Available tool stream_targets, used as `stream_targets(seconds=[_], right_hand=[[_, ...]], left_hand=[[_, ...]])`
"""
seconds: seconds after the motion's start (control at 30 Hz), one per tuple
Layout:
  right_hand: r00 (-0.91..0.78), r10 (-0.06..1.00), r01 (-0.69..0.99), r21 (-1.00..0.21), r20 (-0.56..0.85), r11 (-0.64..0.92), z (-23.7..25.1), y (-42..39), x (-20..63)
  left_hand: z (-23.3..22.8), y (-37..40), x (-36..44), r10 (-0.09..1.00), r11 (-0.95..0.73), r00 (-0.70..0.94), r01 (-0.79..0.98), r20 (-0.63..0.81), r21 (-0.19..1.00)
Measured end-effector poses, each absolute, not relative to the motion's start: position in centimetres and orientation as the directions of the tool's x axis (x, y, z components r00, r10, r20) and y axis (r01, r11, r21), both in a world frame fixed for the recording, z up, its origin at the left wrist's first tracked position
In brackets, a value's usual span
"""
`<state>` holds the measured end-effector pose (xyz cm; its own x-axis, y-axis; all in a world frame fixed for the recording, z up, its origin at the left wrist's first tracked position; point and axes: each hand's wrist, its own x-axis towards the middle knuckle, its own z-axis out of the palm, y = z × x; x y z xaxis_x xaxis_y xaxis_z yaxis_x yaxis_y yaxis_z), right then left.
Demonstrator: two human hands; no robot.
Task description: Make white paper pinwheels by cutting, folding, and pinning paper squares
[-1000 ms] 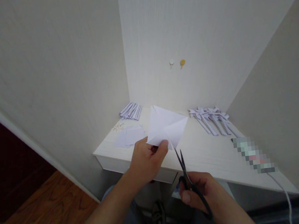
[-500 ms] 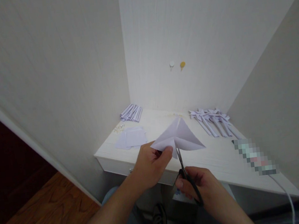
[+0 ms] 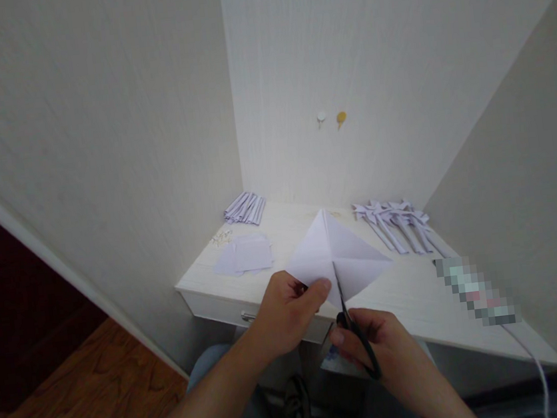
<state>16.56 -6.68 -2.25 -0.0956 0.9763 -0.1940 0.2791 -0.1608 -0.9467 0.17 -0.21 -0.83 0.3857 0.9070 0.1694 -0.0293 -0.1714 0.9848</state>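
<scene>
the left hand (image 3: 283, 312) pinches the near corner of a creased white paper square (image 3: 337, 256) between thumb and fingers, holding it above the bench (image 3: 410, 301); just right of those fingers, black scissors (image 3: 355, 331) cut into the paper's near edge, the right hand (image 3: 375, 349) curled shut through the handles

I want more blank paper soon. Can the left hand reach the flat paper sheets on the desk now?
Probably not at once: the left hand pinches the creased paper square. The flat sheets lie uncovered, just beyond it.
</scene>
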Motion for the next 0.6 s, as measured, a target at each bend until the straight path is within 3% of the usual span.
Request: stream_targets(seconds=[0.3, 0.4, 0.5, 0.6], right_hand=[[-0.283, 0.929, 0.306, -0.941, -0.237, -0.147, -3.7, -8.3, 20.4], [-0.054, 0.991, 0.197, -0.974, -0.126, -0.113, -3.9, -8.1, 22.6], [0.199, 0.980, 0.013, -0.999, -0.029, -0.032, -3.5, -7.3, 23.1], [0.186, 0.982, -0.084, -0.996, -0.015, 0.001, -3.2, -6.5, 21.9]], left_hand=[[-0.5, 0.5, -0.6, 0.951, -0.233, 0.226, 0.066, 0.213, 0.970], [-0.3, 0.8, -1.1, 0.930, -0.267, 0.285, 0.096, 0.231, 0.959], [0.0, 0.7, -1.1, 0.856, -0.314, 0.466, 0.125, 0.224, 0.941], [0.1, 0.3, -0.9, 0.779, -0.332, 0.605, 0.171, 0.167, 0.928]])
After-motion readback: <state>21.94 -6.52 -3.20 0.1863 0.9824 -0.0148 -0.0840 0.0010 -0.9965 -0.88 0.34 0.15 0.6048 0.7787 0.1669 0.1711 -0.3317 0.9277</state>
